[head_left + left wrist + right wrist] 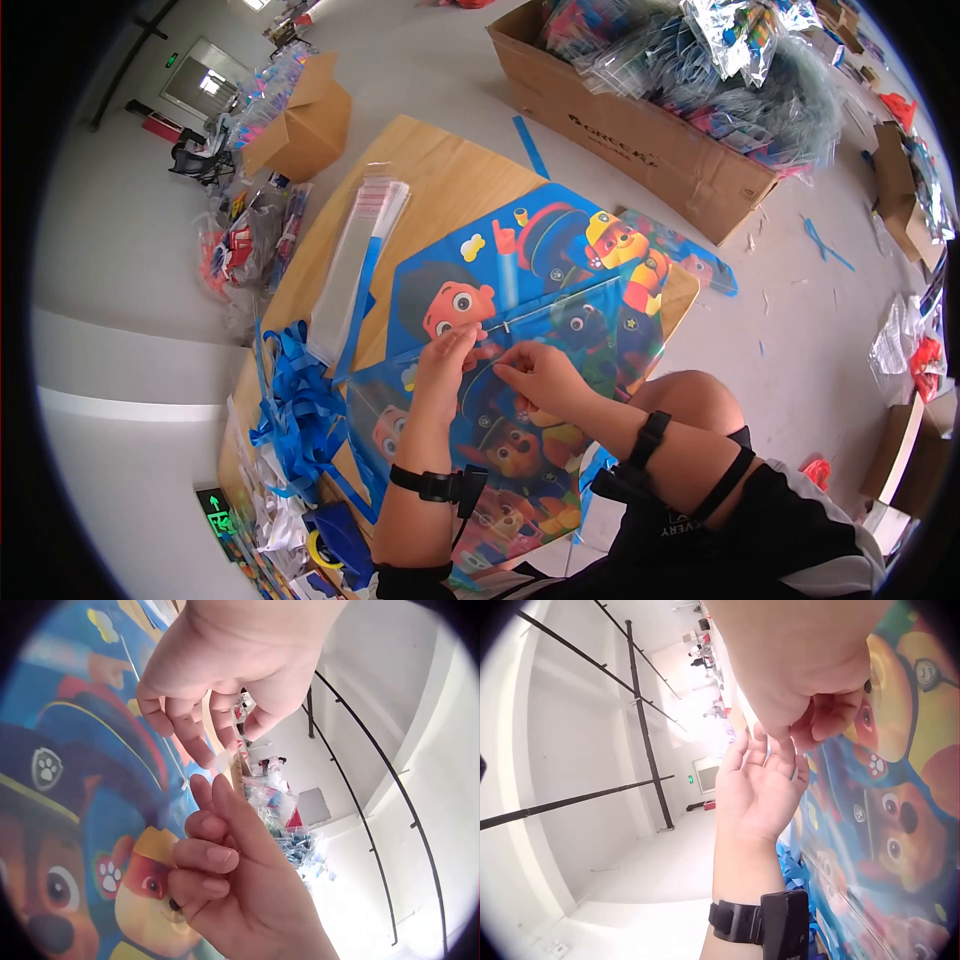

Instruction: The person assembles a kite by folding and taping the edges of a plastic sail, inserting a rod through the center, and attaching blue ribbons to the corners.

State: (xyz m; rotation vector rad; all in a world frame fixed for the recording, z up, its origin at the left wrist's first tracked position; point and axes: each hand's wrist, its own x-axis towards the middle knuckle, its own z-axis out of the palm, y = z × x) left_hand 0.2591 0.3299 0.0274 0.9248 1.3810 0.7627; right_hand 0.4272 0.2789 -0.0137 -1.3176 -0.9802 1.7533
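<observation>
My right hand point(545, 375) is over the middle of a printed blue cartoon-dog sheet, thumb and index finger pinched together. In the left wrist view, a small translucent piece point(223, 760) shows at the tips of the right hand point(240, 877). Facing it, the left hand point(450, 355) has loosely bent fingers spread near that piece. Beneath both hands is a glossy, see-through front sheet point(520, 450); a second printed sheet point(440, 280) lies behind it. A thin white strip with a small tab point(507, 325) runs along the front sheet's upper edge.
On the wooden table point(430, 160) lie a stack of clear plastic sleeves point(345, 270) and tangled blue ribbons point(300, 410). Yellow tape point(322, 550) is at the lower left. Beyond the table, a large cardboard box point(640, 130) holds packed plastic bags; another box point(305, 120) stands left.
</observation>
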